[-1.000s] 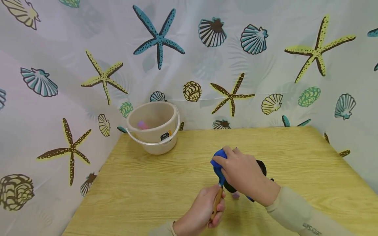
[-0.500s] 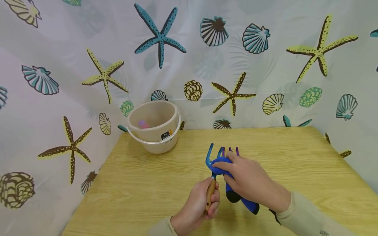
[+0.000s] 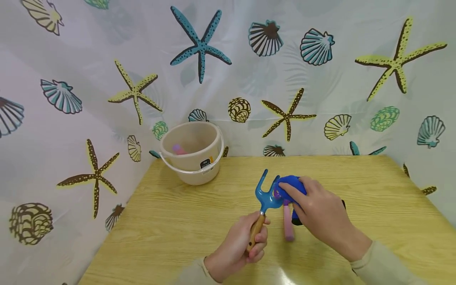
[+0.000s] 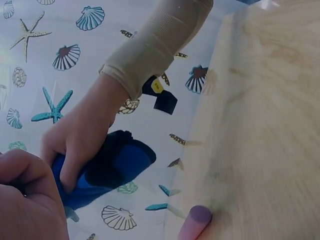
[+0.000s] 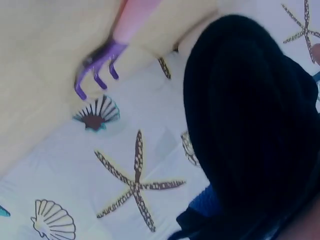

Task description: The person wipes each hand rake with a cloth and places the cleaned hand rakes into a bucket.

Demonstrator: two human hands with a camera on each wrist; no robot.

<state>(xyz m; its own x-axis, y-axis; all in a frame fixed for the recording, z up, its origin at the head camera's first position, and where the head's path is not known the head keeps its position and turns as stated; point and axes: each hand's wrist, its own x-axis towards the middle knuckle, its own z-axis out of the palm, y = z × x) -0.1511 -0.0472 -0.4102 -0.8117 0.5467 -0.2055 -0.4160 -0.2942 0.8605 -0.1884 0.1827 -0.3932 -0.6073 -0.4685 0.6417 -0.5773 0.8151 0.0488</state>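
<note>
In the head view my left hand (image 3: 239, 244) grips the wooden handle of a blue hand fork (image 3: 268, 199), tines pointing up and away. My right hand (image 3: 329, 215) holds a bunched blue-and-black cloth (image 3: 293, 188) against the fork's right side, hiding part of its head. The cloth's exact kind is unclear. Dark folds of the cloth (image 5: 250, 115) fill much of the right wrist view. Beneath and just right of the fork lies a small hand rake (image 3: 289, 227) with a pink handle and purple tines (image 5: 100, 75). The left wrist view shows my right hand (image 4: 77, 140) on the cloth.
A beige bucket (image 3: 210, 156) with a clear handle stands at the table's back left. Something pink and purple (image 3: 179, 149) lies inside it. The wood-grain table (image 3: 171, 237) ends against a curtain (image 3: 228, 91) printed with shells and starfish.
My right hand shifts the cloth from over the fork's head toward its right side, uncovering more of the blue metal. My left hand keeps its grip. The pink rake handle now shows.
</note>
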